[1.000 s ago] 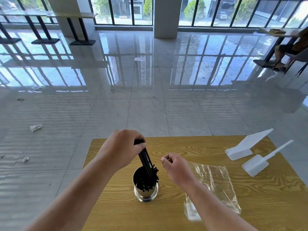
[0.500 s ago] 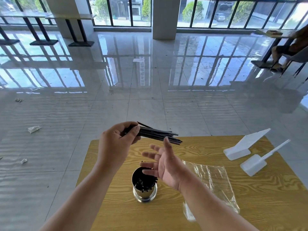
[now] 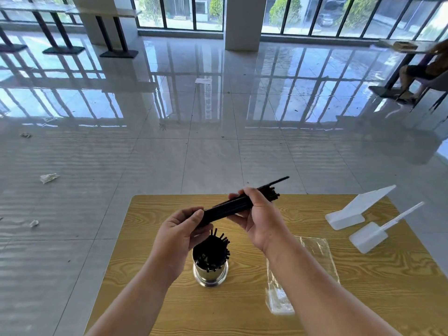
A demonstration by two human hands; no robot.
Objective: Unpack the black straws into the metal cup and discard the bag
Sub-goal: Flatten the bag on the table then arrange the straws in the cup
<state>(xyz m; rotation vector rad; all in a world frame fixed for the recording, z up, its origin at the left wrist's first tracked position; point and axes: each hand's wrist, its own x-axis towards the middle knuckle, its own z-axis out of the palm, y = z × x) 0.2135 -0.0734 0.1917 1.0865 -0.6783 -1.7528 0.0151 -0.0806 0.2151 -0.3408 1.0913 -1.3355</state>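
A bundle of black straws (image 3: 232, 205) is held nearly level above the wooden table (image 3: 363, 299). My left hand (image 3: 178, 235) grips its near left end and my right hand (image 3: 260, 214) wraps around its middle. Directly below stands the metal cup (image 3: 210, 272) with several black straws (image 3: 215, 248) sticking out of it. The clear plastic bag (image 3: 317, 251) lies flat on the table to the right of the cup, partly hidden by my right forearm.
Two white plastic scoop-like holders (image 3: 354, 209) (image 3: 373, 235) lie at the table's far right. Beyond the table is a glossy tiled floor with paper scraps (image 3: 48, 177) at left. A seated person (image 3: 426, 69) is far right by the windows.
My left hand lifted a bunch of straws out of the cup and turned it level. My right hand, open half a second ago, has closed around the bundle.
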